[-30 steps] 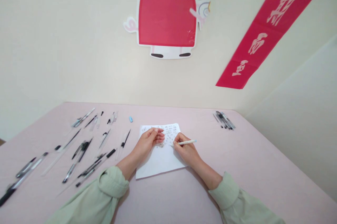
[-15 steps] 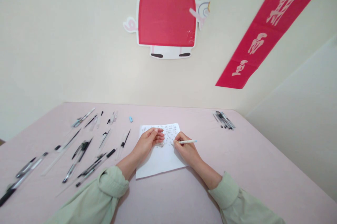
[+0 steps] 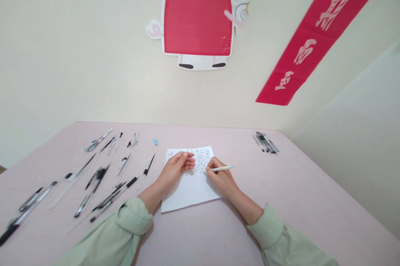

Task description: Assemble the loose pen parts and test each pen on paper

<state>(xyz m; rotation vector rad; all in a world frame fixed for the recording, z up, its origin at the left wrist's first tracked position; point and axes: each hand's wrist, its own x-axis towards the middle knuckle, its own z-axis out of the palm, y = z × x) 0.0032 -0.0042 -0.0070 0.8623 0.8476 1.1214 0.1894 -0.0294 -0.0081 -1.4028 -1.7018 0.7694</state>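
A white sheet of paper (image 3: 190, 195) lies in front of me, its upper half covered with dark handwriting. My right hand (image 3: 219, 176) grips a white pen (image 3: 224, 168) with a light blue end, the tip down at the written part of the sheet. On the left side of the paper rests my left hand (image 3: 177, 167), edge down, fingers loosely curved and apart from the thumb, with nothing seen in it. Beyond the sheet is a small light blue pen cap (image 3: 155, 141).
Several black and clear pens and pen parts (image 3: 93, 191) are strewn over the left of the pink-covered table (image 3: 300, 207). A bundle of pens (image 3: 266, 142) lies at the far right. Behind rises a wall with a cartoon cutout (image 3: 198, 20) and a red banner (image 3: 312, 45).
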